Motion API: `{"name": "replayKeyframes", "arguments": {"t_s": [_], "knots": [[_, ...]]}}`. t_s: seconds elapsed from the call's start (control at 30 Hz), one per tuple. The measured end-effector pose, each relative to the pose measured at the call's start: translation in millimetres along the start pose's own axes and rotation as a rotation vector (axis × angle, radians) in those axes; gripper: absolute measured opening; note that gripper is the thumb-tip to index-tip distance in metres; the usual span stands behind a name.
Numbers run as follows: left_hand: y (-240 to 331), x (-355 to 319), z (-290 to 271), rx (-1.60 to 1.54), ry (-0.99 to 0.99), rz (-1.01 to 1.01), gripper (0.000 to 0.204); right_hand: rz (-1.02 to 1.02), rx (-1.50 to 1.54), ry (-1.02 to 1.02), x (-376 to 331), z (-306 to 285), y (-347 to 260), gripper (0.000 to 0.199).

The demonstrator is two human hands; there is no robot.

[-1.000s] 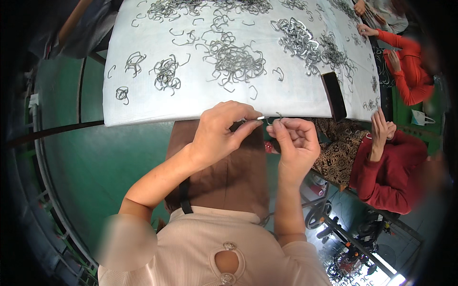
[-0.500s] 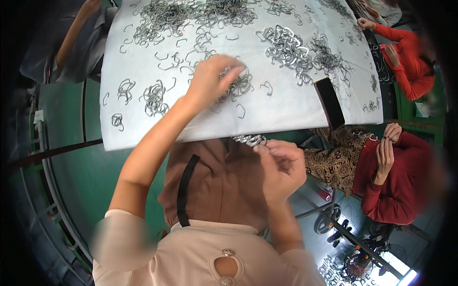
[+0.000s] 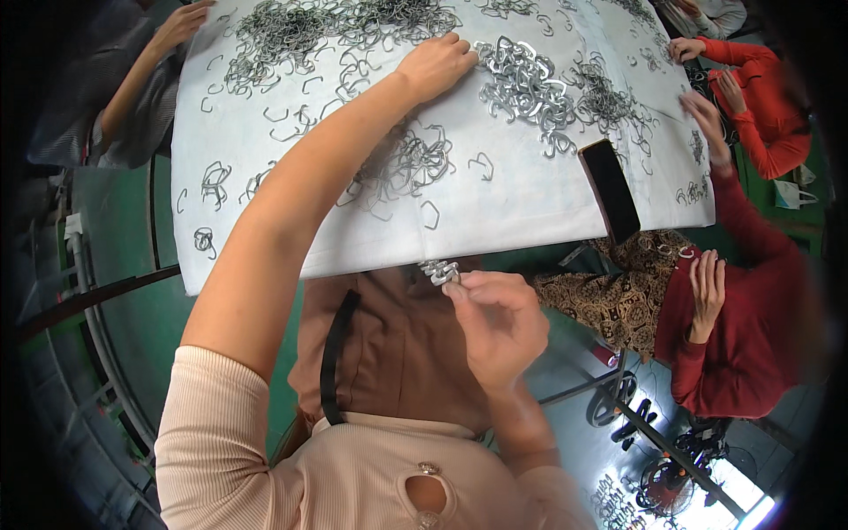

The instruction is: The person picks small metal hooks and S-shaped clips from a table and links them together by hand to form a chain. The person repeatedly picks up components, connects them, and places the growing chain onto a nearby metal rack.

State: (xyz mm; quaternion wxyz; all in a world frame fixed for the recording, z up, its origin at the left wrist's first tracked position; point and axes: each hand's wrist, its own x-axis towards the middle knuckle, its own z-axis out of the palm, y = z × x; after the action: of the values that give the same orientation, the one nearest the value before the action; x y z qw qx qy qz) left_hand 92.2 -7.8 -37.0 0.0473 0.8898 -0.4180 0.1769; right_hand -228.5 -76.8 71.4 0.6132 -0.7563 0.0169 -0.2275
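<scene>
Head view showed a short chain (image 3: 439, 271) linked so far, its end pinched in the right hand's (image 3: 502, 327) fingers near the surface's (image 3: 521, 199) edge, with heaped links (image 3: 523, 93) and loose hooks (image 3: 287, 40) left over, the left hand's (image 3: 437, 66) fingers beside the links, grip impossible to tell.

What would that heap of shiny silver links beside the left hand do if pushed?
The silver links would probably snag and drag one another, since their curved shapes lie jumbled together. Each is likely stiff, judging by its thick, metallic look. Any knocked loose may slide rather than roll, as their bent outlines aren't round.
</scene>
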Motion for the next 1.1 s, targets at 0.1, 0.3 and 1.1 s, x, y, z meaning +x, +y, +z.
{"name": "replayKeyframes", "arguments": {"t_s": [0.1,0.3,1.1], "knots": [[-8,-2,3,0.011,0.125,0.105,0.026,-0.036,0.002,-0.018,0,2,0,0.020],[-2,-10,-15,0.028,-0.012,0.165,0.020,-0.047,-0.028,-0.068,-12,-1,1,0.021],[120,-184,-184,-1.229,0.280,-0.718,0.015,0.023,0.075,-0.020,-21,20,9,0.015]]}}
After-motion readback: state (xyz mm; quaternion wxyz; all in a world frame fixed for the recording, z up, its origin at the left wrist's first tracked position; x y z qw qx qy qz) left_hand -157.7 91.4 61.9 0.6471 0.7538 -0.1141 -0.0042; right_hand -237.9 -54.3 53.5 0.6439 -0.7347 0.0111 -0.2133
